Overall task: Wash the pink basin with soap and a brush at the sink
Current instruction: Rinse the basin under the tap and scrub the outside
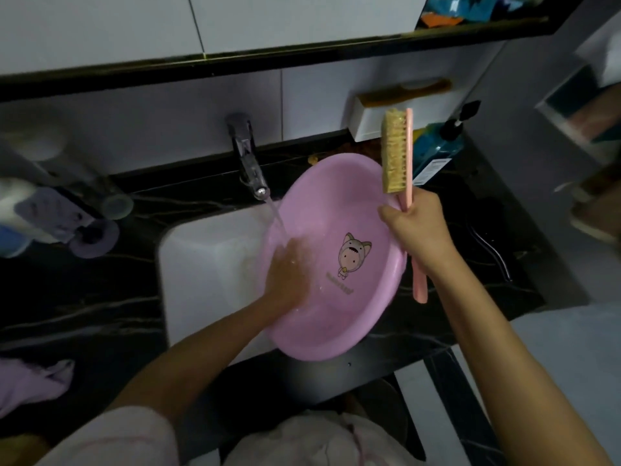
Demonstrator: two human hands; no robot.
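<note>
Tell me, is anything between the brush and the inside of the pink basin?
Mostly nothing. The right hand holds the brush up beside the basin; only the left hand, lying inside under the running water, covers part.

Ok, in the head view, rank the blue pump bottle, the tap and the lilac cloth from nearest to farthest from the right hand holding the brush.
1. The blue pump bottle, on the counter just behind the right hand, which grips the brush.
2. The tap, behind the sink, across the pink basin.
3. The lilac cloth, far left at the counter's near edge.
</note>
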